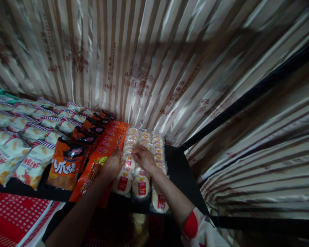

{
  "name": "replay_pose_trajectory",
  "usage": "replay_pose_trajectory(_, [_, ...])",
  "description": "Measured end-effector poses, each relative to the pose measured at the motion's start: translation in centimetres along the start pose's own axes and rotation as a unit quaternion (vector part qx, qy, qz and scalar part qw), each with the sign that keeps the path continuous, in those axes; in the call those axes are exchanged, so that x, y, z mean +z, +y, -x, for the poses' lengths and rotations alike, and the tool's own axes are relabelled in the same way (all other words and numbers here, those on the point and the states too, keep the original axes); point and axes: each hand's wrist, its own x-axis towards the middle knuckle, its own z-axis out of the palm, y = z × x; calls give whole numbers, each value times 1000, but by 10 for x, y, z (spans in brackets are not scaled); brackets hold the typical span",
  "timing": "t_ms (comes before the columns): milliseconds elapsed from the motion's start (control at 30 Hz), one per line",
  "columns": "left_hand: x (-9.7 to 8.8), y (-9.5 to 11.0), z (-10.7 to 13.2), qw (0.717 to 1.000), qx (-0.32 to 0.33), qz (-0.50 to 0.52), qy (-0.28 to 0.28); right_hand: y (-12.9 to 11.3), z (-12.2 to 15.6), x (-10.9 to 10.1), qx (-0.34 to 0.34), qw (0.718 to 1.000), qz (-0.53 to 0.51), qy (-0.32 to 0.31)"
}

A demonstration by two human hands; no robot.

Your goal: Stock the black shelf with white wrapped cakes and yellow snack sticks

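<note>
Clear-wrapped packets of round white rice crackers with red labels stand in three rows on a black shelf [177,164]. Over the left row, my left hand [113,164] is closed, its fingertips pinching the left side of a rice cracker packet [129,163]. On the packet's other side, my right hand [144,158] has its fingers bent and pressed together at the upper right edge. Nearer to me, the front packets [141,185] stand upright. Left of them, under my left forearm, lie long orange snack packs [106,145].
Black-and-orange snack bags [64,166] and rows of white snack bags [32,164] fill the shelf's left side. A red basket [18,214] is at lower left. Behind hangs a striped, pleated plastic sheet [134,61], and a dark bar [237,99] slants along the right.
</note>
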Motion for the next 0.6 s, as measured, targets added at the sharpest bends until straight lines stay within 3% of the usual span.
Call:
replay_pose_trajectory(367, [5,0,-4,998,-9,64,9,0,3,1,12,1000,14,-2])
replay_pose_trajectory(500, [6,-2,-5,998,-2,57,17,-2,8,0,-23,1000,-3,21])
replay_pose_trajectory(600, [7,-3,-5,999,1,45,16,-5,14,-5,-61,998,-16,3])
